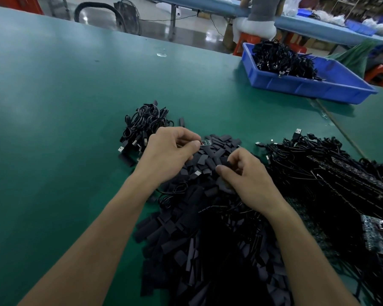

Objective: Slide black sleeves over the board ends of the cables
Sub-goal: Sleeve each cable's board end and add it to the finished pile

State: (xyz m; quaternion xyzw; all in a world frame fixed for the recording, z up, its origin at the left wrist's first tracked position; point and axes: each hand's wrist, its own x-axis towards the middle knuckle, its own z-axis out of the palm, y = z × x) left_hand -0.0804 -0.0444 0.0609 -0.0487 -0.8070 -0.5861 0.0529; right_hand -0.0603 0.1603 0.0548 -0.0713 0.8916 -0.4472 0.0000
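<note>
Your left hand [170, 151] pinches a small green board [206, 142] between thumb and fingertips, above the far part of the pile of sleeves [208, 250] that spreads down the middle of the table [64, 107] toward its near edge. The board's free end sticks out past your thumb and points to your right, its long axis lying roughly along the table's near edge. Your right hand [250, 177] sits just beside it, nearer to you and to the right, with thumb and fingers curled round one black sleeve [223, 165] taken from the pile. So the sleeve lies below and right of the board's tip, close but not touching. The coming move likely means lifting the sleeve away from you and turning its mouth to the left, in line with the board. Whether the mouth is open or pressed flat is too dark to tell, so you may have to squeeze it open. The right hand is the one to travel; the left only has to keep the board level. A heap of cables [329, 173] lies toward the right edge, a smaller bundle [144, 122] beyond your left hand, and a blue bin [296, 86] near the far right corner.
</note>
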